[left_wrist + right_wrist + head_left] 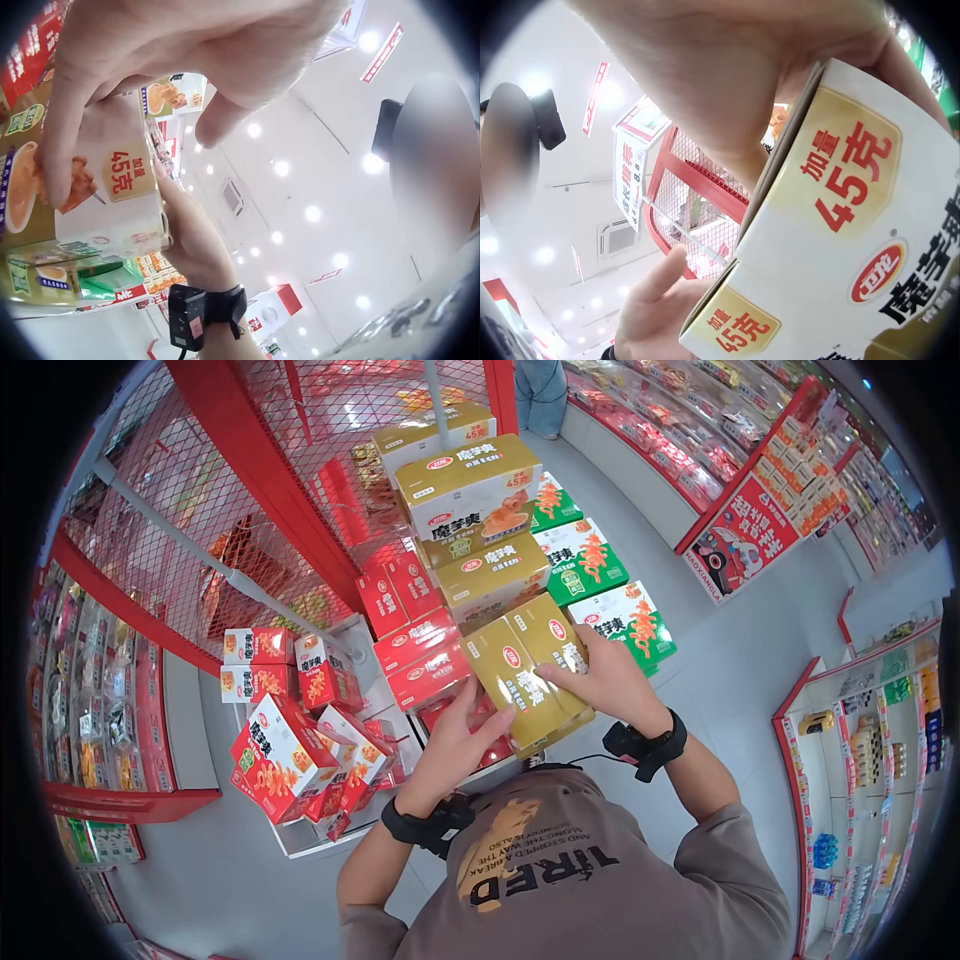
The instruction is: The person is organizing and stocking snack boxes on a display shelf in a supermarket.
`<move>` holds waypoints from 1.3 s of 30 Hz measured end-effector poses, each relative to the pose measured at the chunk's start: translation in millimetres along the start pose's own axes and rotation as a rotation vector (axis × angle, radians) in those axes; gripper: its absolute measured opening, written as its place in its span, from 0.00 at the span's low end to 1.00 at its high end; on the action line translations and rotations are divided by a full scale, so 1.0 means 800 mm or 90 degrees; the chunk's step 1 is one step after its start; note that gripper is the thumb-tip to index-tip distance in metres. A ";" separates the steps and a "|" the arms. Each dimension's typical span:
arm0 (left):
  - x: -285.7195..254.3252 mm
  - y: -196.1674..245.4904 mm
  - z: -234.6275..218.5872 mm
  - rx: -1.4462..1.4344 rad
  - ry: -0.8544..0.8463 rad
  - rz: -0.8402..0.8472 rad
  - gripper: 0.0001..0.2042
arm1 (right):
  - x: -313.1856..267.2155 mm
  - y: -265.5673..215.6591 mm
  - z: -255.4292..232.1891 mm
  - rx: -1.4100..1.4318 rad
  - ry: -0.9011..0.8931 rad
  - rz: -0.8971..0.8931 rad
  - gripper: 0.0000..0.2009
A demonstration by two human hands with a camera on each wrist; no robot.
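Observation:
Two gold snack boxes lie side by side at the near end of a stacked display in the head view: a left gold box [503,662] and a right gold box [548,628]. My right hand [618,682] grips the right one, thumb across its top and fingers down its outer side. Against the left box's side rests my left hand [455,748], its fingers extended and its thumb by the near corner. White box ends printed with orange food show in the right wrist view, one gold box [855,172] standing above the other.
Red boxes [425,645] stack to the left and green boxes [632,622] to the right. A taller gold stack [470,490] stands behind. Tilted red-white boxes [285,760] sit on a lower white shelf at left. A red mesh frame [270,480] rises beyond.

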State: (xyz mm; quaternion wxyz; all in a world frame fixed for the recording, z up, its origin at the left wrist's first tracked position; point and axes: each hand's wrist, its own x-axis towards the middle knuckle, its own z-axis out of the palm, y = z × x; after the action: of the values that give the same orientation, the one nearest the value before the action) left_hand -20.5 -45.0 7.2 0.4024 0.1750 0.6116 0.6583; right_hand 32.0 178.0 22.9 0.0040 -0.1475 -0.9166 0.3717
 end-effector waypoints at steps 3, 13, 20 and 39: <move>0.021 0.014 0.001 0.052 0.010 0.009 0.31 | 0.004 0.002 -0.003 0.036 0.066 -0.015 0.34; 0.056 -0.014 -0.002 0.033 0.089 0.084 0.33 | 0.033 0.015 0.003 -0.040 0.095 -0.013 0.35; 0.005 -0.050 -0.028 -0.010 0.089 0.055 0.25 | 0.017 0.038 0.015 0.058 0.270 -0.186 0.25; -0.215 -0.092 -0.174 0.106 0.896 0.110 0.24 | 0.020 -0.141 0.214 0.360 -0.447 -0.325 0.25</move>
State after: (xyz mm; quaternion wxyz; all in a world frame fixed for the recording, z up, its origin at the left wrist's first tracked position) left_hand 8.3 -270.7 -43.5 -0.1565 -0.2134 0.7585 0.5955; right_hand -33.6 -10.5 -25.4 -0.1733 0.2214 -0.7331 0.6193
